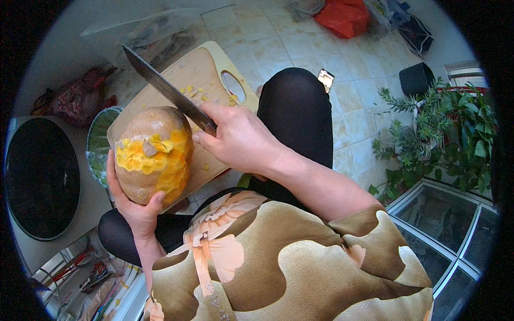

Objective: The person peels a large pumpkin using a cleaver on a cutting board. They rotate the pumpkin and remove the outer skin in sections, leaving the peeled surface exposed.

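Note:
My left hand (138, 204) grips the lower end of a large tan pumpkin (154, 154), thumb on its near side. Part of the skin is pared off, baring orange flesh, and loose peel bits cling to it. A kitchen knife (164, 88) with a dark blade is in my right hand (233, 134); its tip points to the upper left, above the board. The pumpkin rests over a light cutting board (182, 70) with a cut-out handle, where small yellow peel scraps are scattered. The knife's handle is mostly hidden in my fist.
A bin lined with a green-tinted plastic bag (98, 160) stands left of the board, beside a black oval surface (42, 178). A phone (325, 80) lies on the tiled floor past my knee. Leafy plants (433, 136) are at the right; a red bag (343, 18) lies at the top.

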Available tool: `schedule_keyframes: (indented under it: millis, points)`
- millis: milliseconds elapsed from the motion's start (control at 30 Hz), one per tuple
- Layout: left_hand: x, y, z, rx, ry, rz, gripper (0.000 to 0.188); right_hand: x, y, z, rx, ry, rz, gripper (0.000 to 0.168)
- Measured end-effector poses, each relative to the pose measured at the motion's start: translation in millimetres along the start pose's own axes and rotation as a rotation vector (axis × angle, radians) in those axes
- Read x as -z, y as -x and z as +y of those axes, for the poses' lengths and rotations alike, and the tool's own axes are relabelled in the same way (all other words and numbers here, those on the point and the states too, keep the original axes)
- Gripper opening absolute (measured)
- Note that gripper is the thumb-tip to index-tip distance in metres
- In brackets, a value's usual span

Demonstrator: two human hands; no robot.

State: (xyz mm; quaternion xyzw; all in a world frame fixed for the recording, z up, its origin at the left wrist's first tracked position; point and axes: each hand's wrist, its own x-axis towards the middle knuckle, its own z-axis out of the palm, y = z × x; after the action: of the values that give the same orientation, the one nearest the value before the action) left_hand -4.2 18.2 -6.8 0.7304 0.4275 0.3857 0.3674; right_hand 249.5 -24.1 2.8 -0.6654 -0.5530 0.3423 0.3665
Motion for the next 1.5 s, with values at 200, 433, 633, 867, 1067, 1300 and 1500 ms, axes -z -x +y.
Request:
schedule_keyframes:
  millis: [200, 433, 633, 867, 1067, 1300, 1500]
  points:
    - [-8, -3, 4, -0.028, -0.017, 0.015, 0.106, -3, 0, 7, 0.046, -0.020, 0.015, 0.033]
    - [-8, -12, 13, -0.195, -0.177, 0.006, 0.101, -4, -1, 3, -0.120, -0.054, -0.050, 0.030]
    - [-9, -21, 20, -0.341, -0.312, -0.093, 0.090, -2, 0, 5, -0.160, -0.082, -0.051, 0.031]
    - [0, -33, 30, -0.387, -0.450, -0.202, 0.088, -8, -9, -4, 0.237, -0.140, 0.102, 0.046]
    - [-4, -37, 38, -0.303, -0.490, -0.228, 0.100, -9, -10, -2, 0.097, 0.002, 0.130, 0.052]
    - [-12, -26, 31, -0.067, -0.241, -0.046, 0.114, -6, -9, -5, 0.091, -0.065, 0.102, 0.049]
    - [-6, -27, 21, -0.231, -0.530, -0.047, 0.116, -2, -6, -3, 0.055, -0.093, 0.092, 0.048]
